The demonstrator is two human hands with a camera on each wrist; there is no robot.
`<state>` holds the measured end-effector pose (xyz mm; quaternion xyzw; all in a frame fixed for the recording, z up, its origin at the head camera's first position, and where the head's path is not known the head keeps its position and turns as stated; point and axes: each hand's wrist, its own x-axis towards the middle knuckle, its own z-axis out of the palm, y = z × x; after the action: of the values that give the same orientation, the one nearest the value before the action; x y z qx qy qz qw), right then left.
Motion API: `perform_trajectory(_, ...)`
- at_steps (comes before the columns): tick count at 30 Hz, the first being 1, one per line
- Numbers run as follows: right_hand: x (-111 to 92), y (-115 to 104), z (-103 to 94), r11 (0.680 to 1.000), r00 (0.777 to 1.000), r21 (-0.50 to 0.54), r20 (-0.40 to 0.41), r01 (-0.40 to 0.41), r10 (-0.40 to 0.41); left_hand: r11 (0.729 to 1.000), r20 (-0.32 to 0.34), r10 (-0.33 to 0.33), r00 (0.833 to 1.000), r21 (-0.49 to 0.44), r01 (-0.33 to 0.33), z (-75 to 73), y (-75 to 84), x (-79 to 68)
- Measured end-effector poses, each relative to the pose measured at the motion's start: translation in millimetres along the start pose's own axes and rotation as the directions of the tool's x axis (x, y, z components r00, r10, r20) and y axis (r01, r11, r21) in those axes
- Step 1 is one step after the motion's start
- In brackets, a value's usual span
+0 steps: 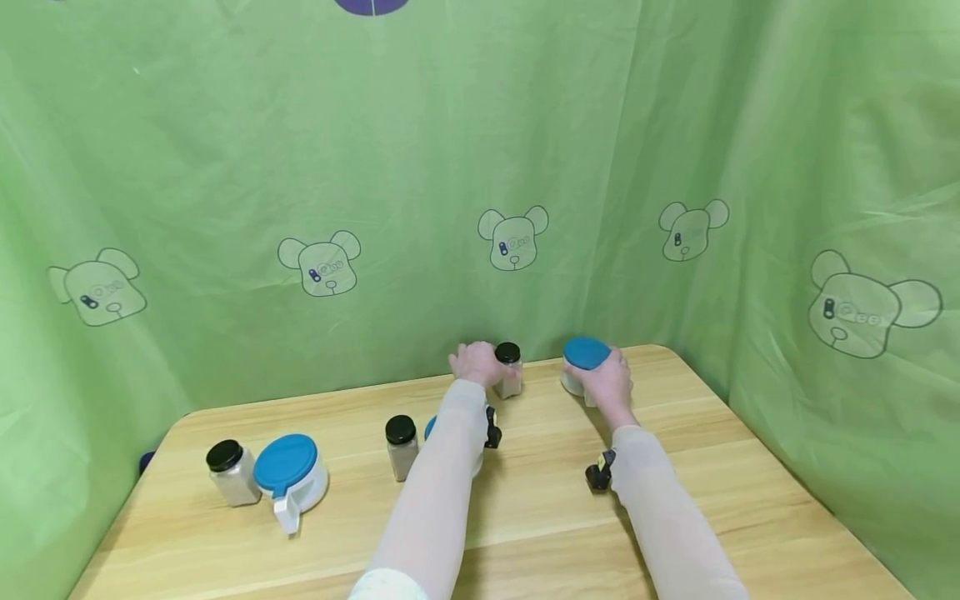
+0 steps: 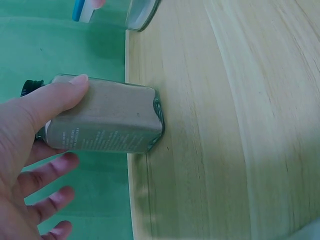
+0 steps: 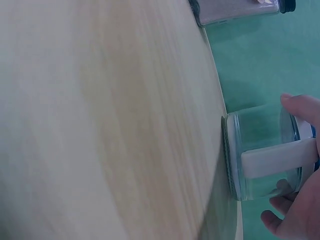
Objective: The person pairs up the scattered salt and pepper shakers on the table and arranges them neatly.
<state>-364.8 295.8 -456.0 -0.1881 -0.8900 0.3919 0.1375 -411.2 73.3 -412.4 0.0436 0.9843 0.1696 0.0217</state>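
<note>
My left hand [image 1: 477, 363] pinches a square glass spice jar [image 2: 107, 115] near its black cap, thumb on the near side and the lower fingers spread. The jar stands upright near the table's back edge, full of pale grey-brown powder. To its right, my right hand [image 1: 609, 385] grips a round clear glass seasoning jar [image 3: 262, 125] around the top, just under its blue lid [image 1: 587, 352]. This jar's white handle [image 3: 277, 159] points toward me. Its base is at the back edge of the table; whether it touches the wood I cannot tell.
On the wooden table [image 1: 555, 517], a second spice jar [image 1: 402, 454] stands beside a blue-lidded jar [image 1: 430, 427] mostly hidden by my left forearm. Farther left are another spice jar [image 1: 236, 479] and a blue-lidded seasoning jar [image 1: 311, 487]. A green curtain [image 1: 420, 167] borders the table.
</note>
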Motion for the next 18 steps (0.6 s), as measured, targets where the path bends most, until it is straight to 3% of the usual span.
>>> perform_trajectory(10,-0.8,3.7,-1.3,1.000,1.000,0.026,-0.010,0.000,0.000,1.000,-0.012,0.009,1.000,-0.011,-0.009,-3.8,-2.5,-0.8)
perform_trajectory(18,-2.7,3.0,-5.9,0.999,0.999,0.020,-0.002,0.034,-0.034,0.998,-0.061,0.029,0.998,-0.056,-0.032,-6.3,0.4,-5.0)
